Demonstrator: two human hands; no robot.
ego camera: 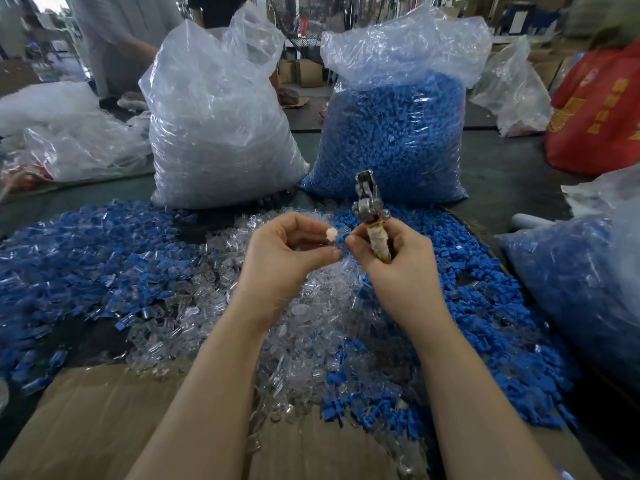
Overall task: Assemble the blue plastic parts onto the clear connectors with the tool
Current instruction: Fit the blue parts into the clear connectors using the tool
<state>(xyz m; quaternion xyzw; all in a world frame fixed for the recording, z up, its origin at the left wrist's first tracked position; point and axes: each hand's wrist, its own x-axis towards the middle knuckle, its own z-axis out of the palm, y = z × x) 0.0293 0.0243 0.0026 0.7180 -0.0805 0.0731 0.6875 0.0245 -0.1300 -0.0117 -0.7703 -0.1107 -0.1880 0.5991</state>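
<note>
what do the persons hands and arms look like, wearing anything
Both forearms are bare to the frame's bottom edge: no sleeves, gloves, watch or rings show. The left hand has a small white wrap on one fingertip; the right hand wears nothing.

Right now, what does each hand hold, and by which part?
The right hand grips the tool by its wrapped handle and pinches a blue part; what the left hand pinches cannot be told.
</note>
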